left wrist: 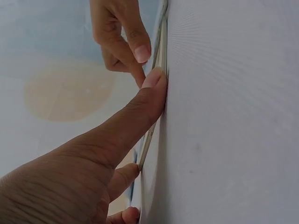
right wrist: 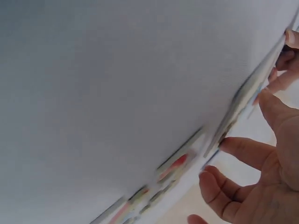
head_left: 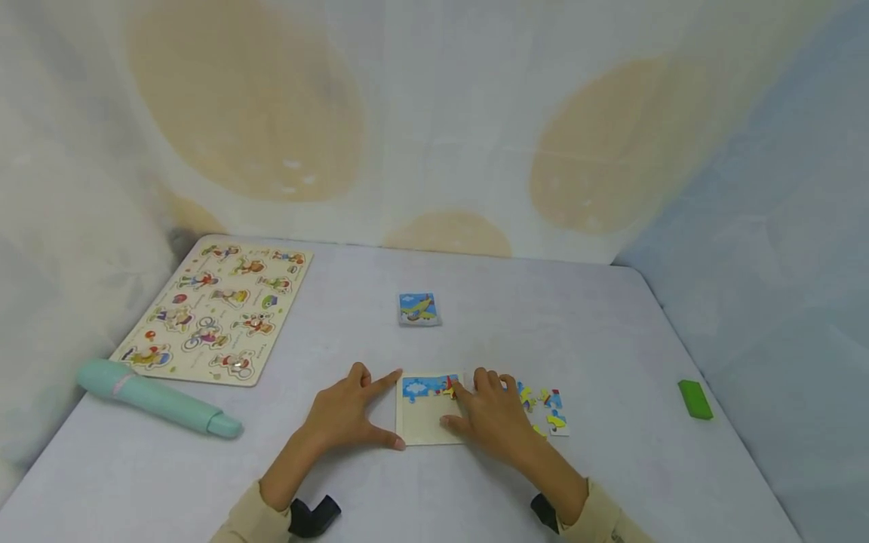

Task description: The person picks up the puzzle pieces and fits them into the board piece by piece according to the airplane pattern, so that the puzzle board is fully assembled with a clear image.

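Observation:
A small wooden puzzle tray (head_left: 424, 426) lies flat on the table, with blue sky pieces (head_left: 422, 387) along its top row and a red-and-yellow piece (head_left: 449, 387) at the right end. My left hand (head_left: 346, 411) spans the tray's left side, straight index finger and thumb touching its two left corners. With its index fingertip, my right hand (head_left: 492, 415) presses the red-and-yellow piece; its thumb rests over the bare wood. Loose jigsaw pieces (head_left: 557, 418) lie beside the right hand, partly hidden by it. In the left wrist view, the left thumb (left wrist: 152, 86) touches the tray's edge.
Beyond the tray lies a small picture square (head_left: 419, 309) with a yellow plane. At left are a large wooden figure board (head_left: 224, 313) and a mint-green wand-like object (head_left: 163, 400). A green block (head_left: 695, 400) sits near the right edge. Fabric walls surround the table.

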Available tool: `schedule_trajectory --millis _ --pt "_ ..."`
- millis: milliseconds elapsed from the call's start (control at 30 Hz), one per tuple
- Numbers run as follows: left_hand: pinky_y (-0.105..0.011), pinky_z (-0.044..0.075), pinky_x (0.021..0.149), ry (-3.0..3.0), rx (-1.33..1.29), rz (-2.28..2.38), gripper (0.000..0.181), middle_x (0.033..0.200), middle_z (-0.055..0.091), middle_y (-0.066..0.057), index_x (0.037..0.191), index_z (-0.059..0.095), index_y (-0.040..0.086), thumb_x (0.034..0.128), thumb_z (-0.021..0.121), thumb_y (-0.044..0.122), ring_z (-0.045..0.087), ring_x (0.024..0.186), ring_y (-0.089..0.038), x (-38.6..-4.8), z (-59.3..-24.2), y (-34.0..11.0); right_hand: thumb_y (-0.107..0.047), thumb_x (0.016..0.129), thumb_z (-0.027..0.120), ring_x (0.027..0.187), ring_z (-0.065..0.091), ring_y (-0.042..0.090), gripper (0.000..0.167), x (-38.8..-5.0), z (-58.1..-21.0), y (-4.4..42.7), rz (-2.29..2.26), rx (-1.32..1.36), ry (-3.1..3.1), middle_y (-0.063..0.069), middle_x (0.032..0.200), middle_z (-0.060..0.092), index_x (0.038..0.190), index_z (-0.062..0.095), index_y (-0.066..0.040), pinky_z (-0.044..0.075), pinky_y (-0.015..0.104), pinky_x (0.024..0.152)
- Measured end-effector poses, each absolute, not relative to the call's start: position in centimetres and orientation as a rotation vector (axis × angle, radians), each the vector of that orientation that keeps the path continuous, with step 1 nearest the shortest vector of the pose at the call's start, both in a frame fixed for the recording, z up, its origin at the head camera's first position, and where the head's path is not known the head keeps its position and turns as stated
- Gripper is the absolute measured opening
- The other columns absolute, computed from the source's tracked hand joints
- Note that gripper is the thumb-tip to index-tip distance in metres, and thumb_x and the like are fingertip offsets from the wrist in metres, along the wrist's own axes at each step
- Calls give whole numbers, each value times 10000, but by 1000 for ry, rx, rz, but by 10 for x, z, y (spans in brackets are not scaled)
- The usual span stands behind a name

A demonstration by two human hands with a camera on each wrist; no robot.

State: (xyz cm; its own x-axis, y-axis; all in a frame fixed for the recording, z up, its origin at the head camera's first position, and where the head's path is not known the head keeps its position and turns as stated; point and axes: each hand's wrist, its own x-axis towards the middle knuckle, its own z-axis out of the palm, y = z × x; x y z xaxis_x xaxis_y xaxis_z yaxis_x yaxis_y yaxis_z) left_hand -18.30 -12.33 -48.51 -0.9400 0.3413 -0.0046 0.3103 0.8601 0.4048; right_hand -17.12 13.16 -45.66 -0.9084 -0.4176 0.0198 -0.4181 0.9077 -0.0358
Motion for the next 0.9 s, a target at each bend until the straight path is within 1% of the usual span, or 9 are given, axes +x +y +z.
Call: schedule_trajectory --millis 200,333,500,533,600,700,800,900 --pt "-263 308 537 2947 509 604 1049 979 376 -12 1455 498 365 531 823 743 388 671 -130 -184 -485 -123 -542 873 687 1012 550 316 620 -166 -455 120 112 649 -3023 135 980 564 1213 702 -24 387 555 953" --pt "-274 307 539 2935 500 625 1046 979 378 -20 1452 506 351 531 839 720 389 678 -140 -183 -484 -123 -572 878 665 1037 562 321 583 -165 -454 113 56 596 -3003 149 1023 593 1128 747 -51 383 552 968" --pt "-270 305 539 2940 513 642 1042 980 380 -22 1452 509 343 537 838 717 387 683 -136 -184 -485 -122 -579 881 659 1044 563 328 548 -172 -452 109 30 540 -3014 157 1014 590 981 783 -54 379 563 987" --pt "-268 305 539 2941 514 644 1040 979 381 -21 1451 510 344 537 838 717 387 682 -135 -184 -486 -122 -569 881 665 1039 565 327 537 -174 -452 110 48 536 -3027 154 1000 589 974 787 -55 377 569 988" --pt "-265 301 541 2939 516 653 1040 978 380 -20 1449 513 344 534 840 716 386 683 -133 -185 -487 -122 -536 878 687 1030 562 304 495 -177 -450 113 108 523 -3064 135 982 594 1004 794 -70 374 585 989" --pt "-263 297 538 2939 511 645 1047 975 376 -14 1447 514 351 524 840 722 383 683 -129 -185 -489 -121 -466 847 751 967 543 232 456 -180 -449 123 294 494 -3114 75 917 567 1091 775 -81 350 588 1003" --pt "-264 290 529 2943 498 625 1054 966 370 -8 1444 516 356 512 844 725 376 675 -128 -185 -491 -122 -395 795 820 899 513 177 525 -182 -447 137 457 452 -3111 31 880 533 1193 726 -66 335 584 1013" --pt "-266 282 529 2948 484 615 1061 964 363 -3 1444 513 365 504 848 724 369 673 -129 -185 -490 -123 -336 745 871 869 517 174 561 -181 -446 150 513 403 -3078 31 874 525 1195 715 -39 341 585 1012"
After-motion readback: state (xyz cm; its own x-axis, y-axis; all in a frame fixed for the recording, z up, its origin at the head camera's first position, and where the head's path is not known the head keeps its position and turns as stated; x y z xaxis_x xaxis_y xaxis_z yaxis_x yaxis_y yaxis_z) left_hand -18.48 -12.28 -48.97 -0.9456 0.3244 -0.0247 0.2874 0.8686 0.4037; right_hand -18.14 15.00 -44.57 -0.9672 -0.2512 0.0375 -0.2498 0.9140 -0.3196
